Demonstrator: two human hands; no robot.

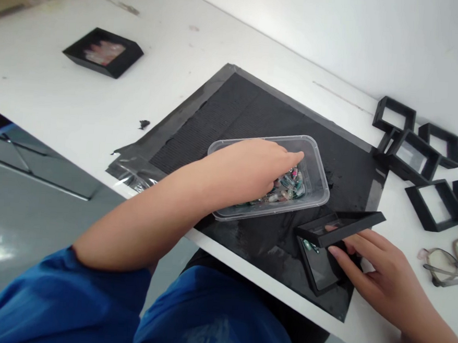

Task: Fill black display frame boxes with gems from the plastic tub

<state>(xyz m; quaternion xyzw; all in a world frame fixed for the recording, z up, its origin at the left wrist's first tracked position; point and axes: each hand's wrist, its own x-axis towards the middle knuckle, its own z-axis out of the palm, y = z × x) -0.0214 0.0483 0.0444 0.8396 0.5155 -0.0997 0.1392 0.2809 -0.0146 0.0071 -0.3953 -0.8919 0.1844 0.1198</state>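
Left hand in tub, right hand on tilted frame

I have the left hand (258,166) over and partly inside a clear plastic tub (320,178), which sits on the black mat (276,114). Small shiny pieces (288,188), mostly green with a spot of pink, lie in the tub. Left fingertips mostly hidden; I can't tell if they grip anything.

My right hand (386,271) holds a black frame (340,226) by its edge, tilted up over a dark flat panel (322,269) near the mat's front edge. Can't tell if frame and panel are joined. A few greenish bits (310,245) show on the panel, near the frame's lower edge.

Right side of the white table (176,32): several black frames in a loose cluster (409,171), eyeglasses (440,259) nearer me. Far left: another black frame with pinkish contents (104,53), well apart from the mat.
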